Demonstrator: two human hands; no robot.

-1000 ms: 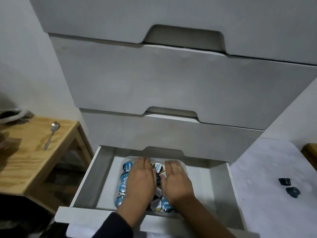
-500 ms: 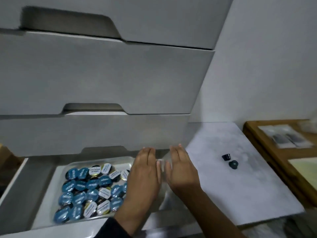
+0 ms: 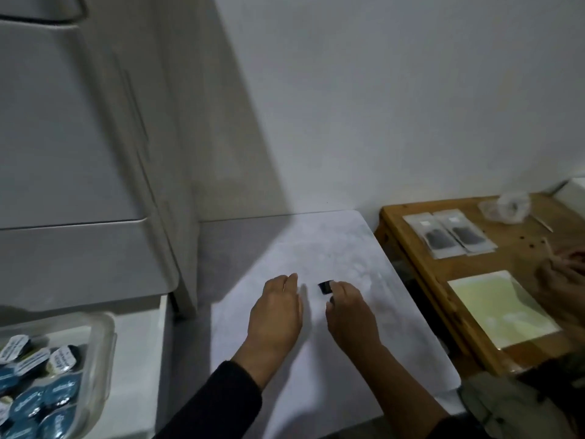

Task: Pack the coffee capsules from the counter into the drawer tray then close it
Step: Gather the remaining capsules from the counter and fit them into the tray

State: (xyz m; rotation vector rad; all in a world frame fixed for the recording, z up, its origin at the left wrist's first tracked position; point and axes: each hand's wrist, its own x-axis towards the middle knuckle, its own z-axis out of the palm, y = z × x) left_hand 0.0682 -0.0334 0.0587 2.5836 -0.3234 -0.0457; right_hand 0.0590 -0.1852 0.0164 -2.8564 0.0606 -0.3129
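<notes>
Head view: both hands over the white surface (image 3: 316, 359). Right hand (image 3: 349, 307) pinches a dark capsule (image 3: 325, 287) at its fingertips, grip clamped on it, just above the surface. Left hand (image 3: 276, 312) just left of it, fingers straight and together, grip holding nothing; can't tell if it touches the surface. Tray (image 3: 104, 350) of blue and white capsules (image 3: 47, 388) sits in the open drawer, near left. Wooden table (image 3: 519, 248) on the right

Both hands over white counter (image 3: 316, 359). Right hand (image 3: 351, 312) pinches dark capsule (image 3: 325, 287); left hand (image 3: 275, 315) flat, fingers straight. Tray (image 3: 101, 350) w/ blue capsules (image 3: 41, 394) at lower left.
</notes>
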